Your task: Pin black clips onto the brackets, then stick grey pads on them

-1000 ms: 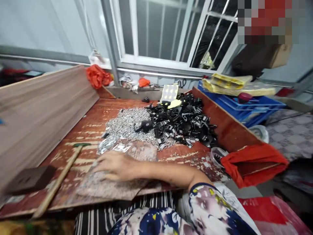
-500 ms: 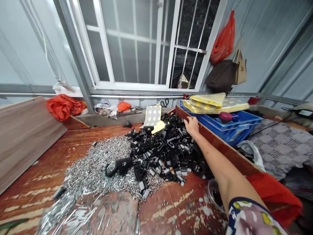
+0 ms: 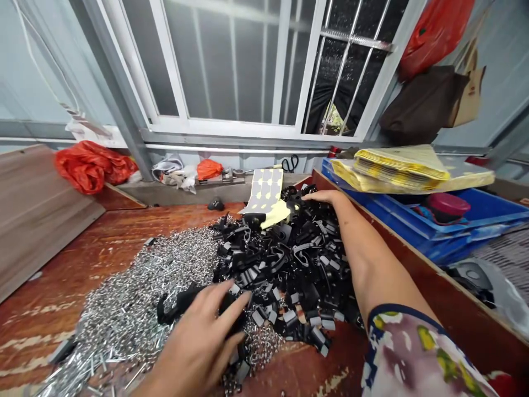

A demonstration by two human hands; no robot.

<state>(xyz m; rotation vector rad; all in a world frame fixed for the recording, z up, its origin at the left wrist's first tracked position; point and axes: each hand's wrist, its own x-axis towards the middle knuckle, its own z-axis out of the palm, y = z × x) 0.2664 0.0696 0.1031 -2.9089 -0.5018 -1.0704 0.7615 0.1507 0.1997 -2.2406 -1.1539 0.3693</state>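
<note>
My left hand [image 3: 206,331], slightly blurred, hovers with fingers apart over the front of the work surface, in front of a black plastic hook piece [image 3: 171,310] that it partly covers. At the back of a heap of black plastic hooks and clips [image 3: 285,259] is my right hand [image 3: 324,197]. One finger stretches left over the black parts; its other fingers are mostly hidden, and nothing shows in its grasp. Left of the heap spreads a pile of small shiny metal pins [image 3: 165,281]. A sheet of grey and yellow stickers [image 3: 264,187] leans at the back of the heap.
A wooden board [image 3: 384,248] edges the right side, with a blue crate [image 3: 413,220] beyond it bearing yellow-edged sheets [image 3: 397,168]. Red plastic [image 3: 93,165] and black scissors [image 3: 290,163] lie toward the back wall. A barred window [image 3: 231,71] stands behind.
My left hand has come into view at the lower middle, above the metal pins. My right hand has shifted slightly left across the back of the heap. The view has moved closer.
</note>
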